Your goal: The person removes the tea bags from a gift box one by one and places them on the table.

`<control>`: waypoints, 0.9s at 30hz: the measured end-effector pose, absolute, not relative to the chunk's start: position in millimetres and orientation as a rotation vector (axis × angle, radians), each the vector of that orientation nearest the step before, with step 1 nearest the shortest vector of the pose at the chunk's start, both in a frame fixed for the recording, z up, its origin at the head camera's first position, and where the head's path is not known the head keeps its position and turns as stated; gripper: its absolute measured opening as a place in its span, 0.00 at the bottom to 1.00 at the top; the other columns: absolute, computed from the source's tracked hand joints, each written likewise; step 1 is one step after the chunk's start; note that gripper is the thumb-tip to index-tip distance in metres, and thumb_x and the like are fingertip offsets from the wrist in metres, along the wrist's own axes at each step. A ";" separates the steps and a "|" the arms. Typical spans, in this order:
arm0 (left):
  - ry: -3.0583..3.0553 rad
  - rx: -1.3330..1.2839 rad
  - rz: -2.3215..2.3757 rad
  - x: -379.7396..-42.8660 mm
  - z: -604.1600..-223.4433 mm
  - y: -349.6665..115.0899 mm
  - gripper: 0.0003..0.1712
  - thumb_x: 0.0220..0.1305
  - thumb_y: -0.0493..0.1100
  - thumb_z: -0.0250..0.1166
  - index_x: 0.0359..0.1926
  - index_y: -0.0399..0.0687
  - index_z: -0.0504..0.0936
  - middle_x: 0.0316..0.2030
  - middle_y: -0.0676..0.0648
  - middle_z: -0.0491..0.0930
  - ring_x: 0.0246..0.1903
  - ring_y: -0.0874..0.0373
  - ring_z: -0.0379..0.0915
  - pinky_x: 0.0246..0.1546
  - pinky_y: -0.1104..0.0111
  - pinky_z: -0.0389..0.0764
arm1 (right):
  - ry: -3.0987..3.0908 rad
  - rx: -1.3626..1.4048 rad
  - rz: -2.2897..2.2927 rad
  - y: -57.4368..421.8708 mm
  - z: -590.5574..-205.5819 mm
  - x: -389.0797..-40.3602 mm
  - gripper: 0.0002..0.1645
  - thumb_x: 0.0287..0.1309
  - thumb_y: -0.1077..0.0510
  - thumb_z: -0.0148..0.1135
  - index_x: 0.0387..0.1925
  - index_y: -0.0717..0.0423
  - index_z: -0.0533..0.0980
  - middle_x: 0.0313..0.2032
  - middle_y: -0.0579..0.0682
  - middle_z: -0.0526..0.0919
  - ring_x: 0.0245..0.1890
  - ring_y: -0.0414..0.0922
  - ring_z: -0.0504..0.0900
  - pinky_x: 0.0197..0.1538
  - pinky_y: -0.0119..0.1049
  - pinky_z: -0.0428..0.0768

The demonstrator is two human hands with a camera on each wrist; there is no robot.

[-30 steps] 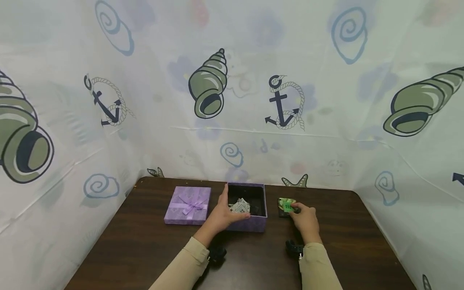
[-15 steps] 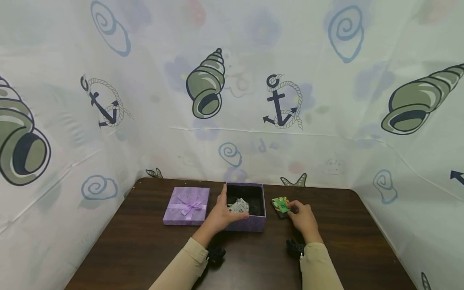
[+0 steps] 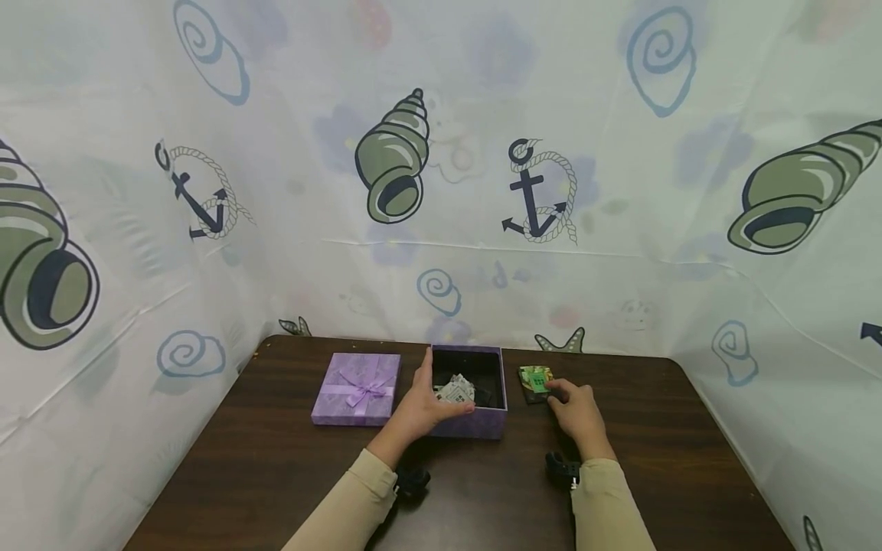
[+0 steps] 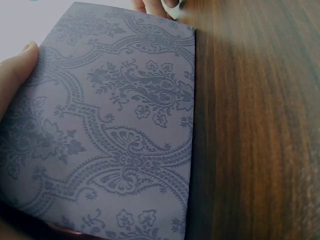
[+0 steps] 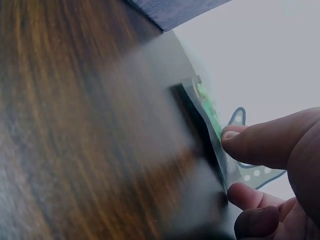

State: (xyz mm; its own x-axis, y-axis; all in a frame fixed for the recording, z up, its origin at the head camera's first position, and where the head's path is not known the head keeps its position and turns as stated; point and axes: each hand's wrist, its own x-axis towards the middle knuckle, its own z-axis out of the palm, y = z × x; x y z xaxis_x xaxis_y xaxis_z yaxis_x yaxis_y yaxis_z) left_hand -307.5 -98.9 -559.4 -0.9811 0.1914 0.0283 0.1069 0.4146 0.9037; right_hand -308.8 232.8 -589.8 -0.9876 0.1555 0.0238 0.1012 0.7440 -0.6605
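Right hand point(image 3: 577, 413), we find, pinches the near right edge of a green-and-black packet point(image 3: 536, 380). Left of this grip, a narrow strip of tabletop point(image 3: 661, 436) separates it from the open purple gift box point(image 3: 475, 425); the table's right edge is well apart. Forearm slants forward and left. We record the left hand point(image 3: 416, 413) holding the box's near left corner, thumb along its front rim.

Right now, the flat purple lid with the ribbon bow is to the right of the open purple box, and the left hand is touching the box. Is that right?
Not quite: the flat purple lid with the ribbon bow is to the left of the open purple box, as the head view shows. The left hand is touching it.
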 end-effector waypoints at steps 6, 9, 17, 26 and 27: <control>2.574 0.273 1.640 -307.3 -559.5 -99.2 0.86 0.50 0.61 0.89 0.90 0.70 0.31 0.88 0.34 0.41 0.84 0.28 0.50 0.74 0.30 0.67 | -2.825 -0.219 1.151 232.7 -587.6 -309.0 0.20 0.77 0.55 0.65 0.65 0.52 0.83 0.53 0.67 0.73 0.44 0.58 0.77 0.47 0.56 0.76; 2.569 0.278 1.646 -307.4 -560.0 -99.4 0.85 0.50 0.61 0.89 0.89 0.71 0.31 0.88 0.34 0.40 0.84 0.28 0.49 0.74 0.30 0.66 | -2.806 -0.216 1.184 232.8 -586.5 -308.7 0.20 0.77 0.54 0.64 0.65 0.54 0.83 0.55 0.70 0.75 0.48 0.61 0.79 0.49 0.59 0.78; 2.548 0.287 1.663 -308.5 -561.9 -100.8 0.85 0.48 0.65 0.88 0.89 0.76 0.32 0.89 0.35 0.37 0.87 0.30 0.39 0.76 0.28 0.61 | -2.730 -0.218 1.271 233.0 -575.8 -309.0 0.16 0.79 0.54 0.63 0.57 0.60 0.84 0.47 0.62 0.82 0.42 0.55 0.79 0.44 0.47 0.76; 2.550 0.320 1.646 -308.0 -560.7 -101.1 0.85 0.48 0.67 0.88 0.89 0.76 0.31 0.89 0.36 0.38 0.86 0.30 0.45 0.76 0.30 0.64 | -2.637 -0.237 1.278 230.8 -553.9 -303.0 0.15 0.80 0.51 0.62 0.51 0.59 0.85 0.36 0.54 0.79 0.34 0.49 0.74 0.38 0.40 0.71; 2.550 0.318 1.643 -307.8 -560.4 -101.7 0.85 0.48 0.67 0.88 0.89 0.75 0.31 0.89 0.36 0.38 0.86 0.30 0.45 0.76 0.30 0.64 | -2.630 -0.227 1.275 229.9 -550.1 -301.3 0.16 0.81 0.51 0.61 0.51 0.59 0.85 0.36 0.54 0.79 0.33 0.49 0.74 0.37 0.40 0.71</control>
State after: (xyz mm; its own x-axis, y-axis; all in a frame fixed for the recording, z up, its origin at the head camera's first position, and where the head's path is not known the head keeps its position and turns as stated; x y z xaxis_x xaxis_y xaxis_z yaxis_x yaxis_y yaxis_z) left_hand -307.8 -101.7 -560.4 -0.9742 0.2230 0.0358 0.1248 0.3994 0.9083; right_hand -301.3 229.9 -550.1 -0.9662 0.2280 0.1202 0.0469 0.6140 -0.7879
